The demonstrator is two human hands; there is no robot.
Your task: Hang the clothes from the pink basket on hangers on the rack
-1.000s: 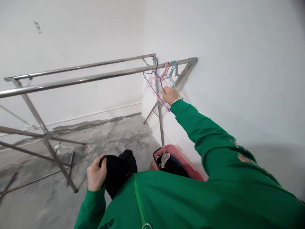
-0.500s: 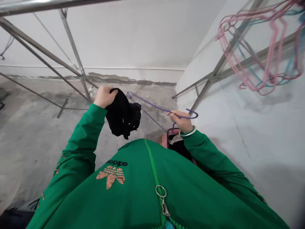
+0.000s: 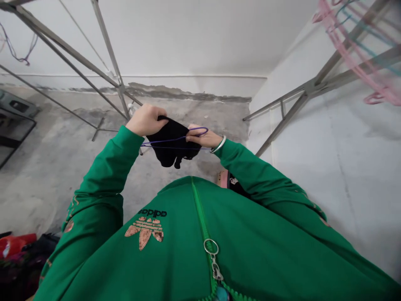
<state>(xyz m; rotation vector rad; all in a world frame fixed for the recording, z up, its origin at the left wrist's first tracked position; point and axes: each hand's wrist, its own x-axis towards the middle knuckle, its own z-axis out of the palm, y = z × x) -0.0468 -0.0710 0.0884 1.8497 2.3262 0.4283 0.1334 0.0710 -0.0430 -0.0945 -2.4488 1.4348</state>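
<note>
A black garment (image 3: 167,144) hangs bunched in front of my chest; its exact kind cannot be made out. My left hand (image 3: 147,120) is closed on its upper left edge, thumb on top. With my right hand (image 3: 202,137) I grip a purple wire hanger (image 3: 166,141) near its hook, which loops over the fingers. The hanger lies sideways across the near face of the garment, its far end by my left wrist. My right fingers also meet the garment's upper right edge; whether they pinch the cloth is hidden.
Metal rack frames stand at left (image 3: 108,39) and right (image 3: 310,88). Pink hangers (image 3: 351,62) and blue ones hang at upper right. A pink-sided container (image 3: 223,179) with dark cloth sits below my right forearm. A red item (image 3: 17,244) and dark fabrics lie at lower left.
My right hand has brought the hanger left, from apart to across the black garment. My left hand has shifted slightly right, and the view has turned a little to the left.
</note>
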